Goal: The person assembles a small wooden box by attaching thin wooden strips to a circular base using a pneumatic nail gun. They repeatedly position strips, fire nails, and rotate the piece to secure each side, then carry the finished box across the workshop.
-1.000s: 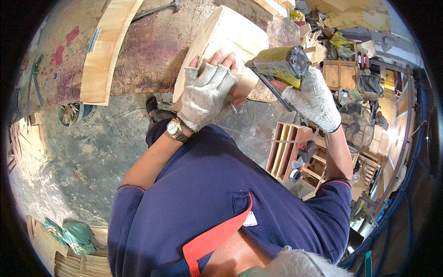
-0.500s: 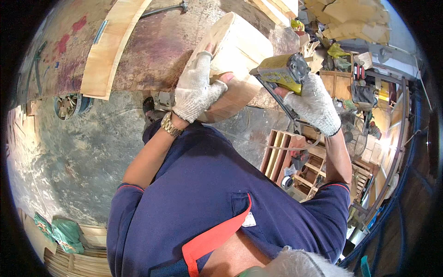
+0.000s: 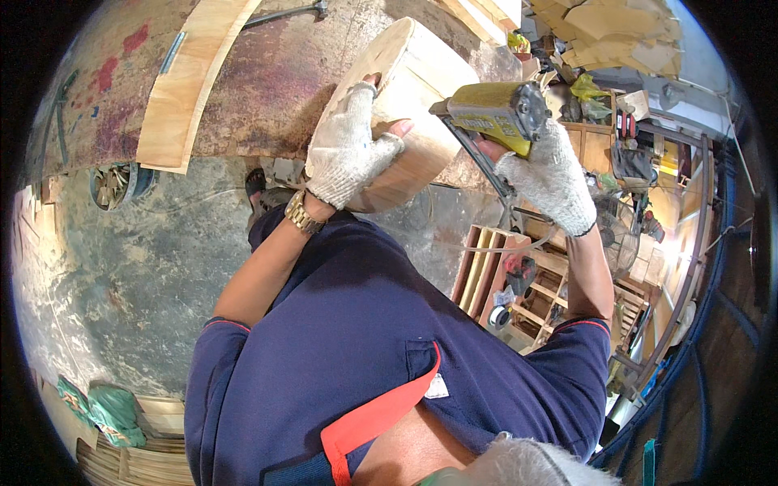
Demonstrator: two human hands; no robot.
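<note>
My left hand [image 3: 354,147], in a white knit glove with bare fingertips, grips the near left side of a pale wooden piece [image 3: 421,85] with a curved, rounded form. The thumb lies on its top face and the other fingers reach round the far left side. In my right hand [image 3: 553,180], gloved the same way, is a yellow-green pneumatic nail gun [image 3: 490,109], with fingers wrapped round its handle. The gun's nose points left, at the right side of the wooden piece; I cannot tell whether they touch. A thin hose trails below the gun.
The worn workbench [image 3: 267,97] holds a curved plywood strip [image 3: 182,89] and a hammer [image 3: 284,14]. Below its edge stands a bucket of wood scraps [image 3: 113,186]. Slatted wooden frames [image 3: 543,292] and a fan [image 3: 620,231] are at right. Green bags [image 3: 113,413] lie lower left.
The nail gun has shifted slightly left and up, its nose now further over the wooden piece. My left hand keeps its grip, and the piece has barely moved.
</note>
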